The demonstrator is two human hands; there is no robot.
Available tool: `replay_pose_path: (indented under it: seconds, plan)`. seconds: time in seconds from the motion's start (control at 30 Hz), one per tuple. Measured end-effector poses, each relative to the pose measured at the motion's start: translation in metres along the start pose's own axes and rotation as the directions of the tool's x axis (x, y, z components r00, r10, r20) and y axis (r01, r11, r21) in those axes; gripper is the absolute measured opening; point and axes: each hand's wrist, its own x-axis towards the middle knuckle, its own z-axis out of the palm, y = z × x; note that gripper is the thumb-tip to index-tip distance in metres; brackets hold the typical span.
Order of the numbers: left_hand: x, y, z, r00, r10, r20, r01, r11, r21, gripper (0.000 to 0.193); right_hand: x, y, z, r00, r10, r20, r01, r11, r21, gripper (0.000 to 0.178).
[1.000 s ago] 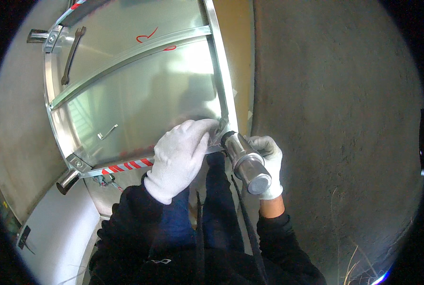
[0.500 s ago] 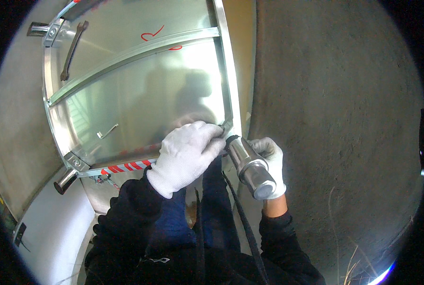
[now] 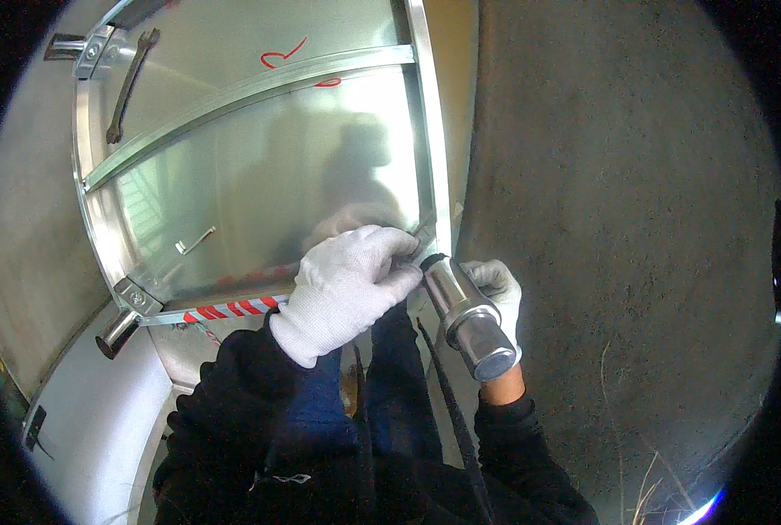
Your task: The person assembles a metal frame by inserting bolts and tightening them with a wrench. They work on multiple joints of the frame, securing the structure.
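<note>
A shiny stepped metal tube stands at the near right corner of a metal panel, its wide rounded end toward me. Around the tube's far right side curl the fingers of my right hand, in a white glove; the tube hides part of them. My left hand, also gloved in white, is closed at the same corner, thumb and fingers brought together next to the tube's dark inner end. What it grips there is hidden by the glove.
Inside the panel lie an open-end wrench and a small hex key. A crossbar spans the panel. Short tubes on brackets stick out at the left corners. Red-striped tape marks the near edge. Grey floor lies to the right.
The tube's near end has shifted slightly down and right. My right hand still holds it; my left hand stays at the corner. The panel sits slightly differently in view.
</note>
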Motion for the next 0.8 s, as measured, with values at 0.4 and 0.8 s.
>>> replay_pose_path:
  seconds: [0.4, 0.8]
  plan:
    - [0.001, 0.002, 0.014, 0.972, 0.22, -0.086, -0.183, 0.932, 0.314, 0.032, 0.006, -0.045, 0.0, 0.932, -0.262, 0.249, 0.354, 0.804, -0.478, 0.018]
    - [0.001, 0.002, 0.017, 0.977, 0.197, -0.086, -0.153, 0.919, 0.363, 0.035, 0.014, -0.045, 0.0, 0.975, 0.132, 0.18, -0.085, 0.965, -0.248, 0.019]
